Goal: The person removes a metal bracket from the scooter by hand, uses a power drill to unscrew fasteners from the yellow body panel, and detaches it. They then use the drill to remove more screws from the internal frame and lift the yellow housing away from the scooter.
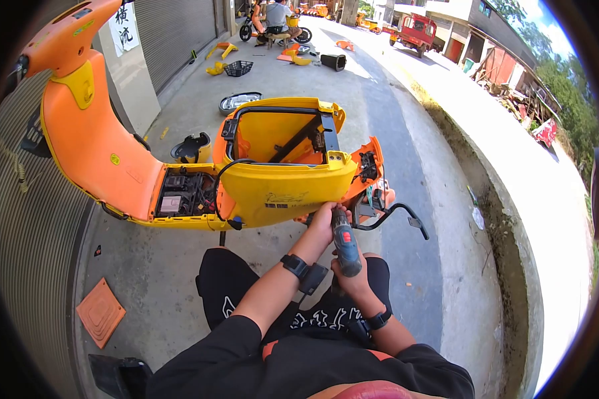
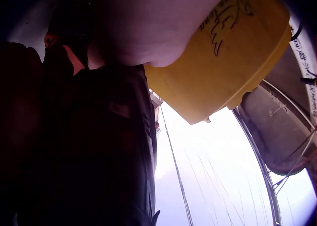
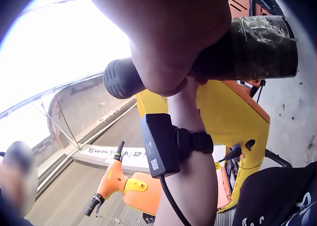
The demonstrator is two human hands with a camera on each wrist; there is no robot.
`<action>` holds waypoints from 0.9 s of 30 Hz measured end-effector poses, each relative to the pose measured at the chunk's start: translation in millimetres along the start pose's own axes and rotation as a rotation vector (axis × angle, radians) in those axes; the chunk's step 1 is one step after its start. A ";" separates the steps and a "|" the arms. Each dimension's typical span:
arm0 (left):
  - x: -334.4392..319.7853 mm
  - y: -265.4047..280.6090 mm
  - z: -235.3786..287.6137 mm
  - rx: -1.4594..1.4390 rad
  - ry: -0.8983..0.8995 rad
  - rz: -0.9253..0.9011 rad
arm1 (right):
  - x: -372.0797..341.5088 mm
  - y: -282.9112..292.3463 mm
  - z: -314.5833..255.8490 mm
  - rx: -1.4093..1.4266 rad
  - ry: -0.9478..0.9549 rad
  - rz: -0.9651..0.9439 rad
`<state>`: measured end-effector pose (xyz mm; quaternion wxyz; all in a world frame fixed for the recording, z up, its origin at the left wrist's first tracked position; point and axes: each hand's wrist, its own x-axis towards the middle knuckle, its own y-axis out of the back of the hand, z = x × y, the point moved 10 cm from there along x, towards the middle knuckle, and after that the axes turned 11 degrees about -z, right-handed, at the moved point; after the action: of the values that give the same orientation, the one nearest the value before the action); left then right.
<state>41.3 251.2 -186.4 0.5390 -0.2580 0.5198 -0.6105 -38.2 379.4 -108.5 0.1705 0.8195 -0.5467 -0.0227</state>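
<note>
My right hand (image 1: 353, 278) grips a cordless drill (image 1: 347, 249) by its handle, and the drill's front end points at the lower edge of a yellow body panel (image 1: 286, 193) on an electric scooter. Beside the drill's nose, at that same edge, is my left hand (image 1: 322, 221); its fingers are mostly hidden, so I cannot tell whether they hold anything. In the right wrist view the right hand (image 3: 173, 42) wraps the drill's dark handle (image 3: 262, 47), with the left forearm behind it. The left wrist view is mostly dark, with the yellow panel (image 2: 223, 62) above.
The scooter's floor compartment (image 1: 183, 193) is uncovered, showing electronics. Its seat opening shows a black-rimmed frame (image 1: 279, 112). A black bent bar (image 1: 399, 213) juts out at right. An orange square cover (image 1: 100, 312) lies at lower left. A black basket (image 1: 238, 68) and loose panels lie farther off.
</note>
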 end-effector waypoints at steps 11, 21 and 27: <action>-0.3 16.1 -11.5 0.006 0.044 0.061 | -9.7 3.1 25.0 -0.038 -0.068 0.012; -2.5 39.7 17.2 0.513 -0.206 0.039 | -21.8 1.7 28.7 0.041 -0.019 -0.065; -3.6 61.7 15.4 0.475 -0.224 0.101 | -28.2 6.6 1.0 -0.093 0.065 -0.123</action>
<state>79.8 256.5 -236.8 0.6684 -0.1640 0.3113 -0.6553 -55.6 402.4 -111.6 0.2244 0.8429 -0.4880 -0.0320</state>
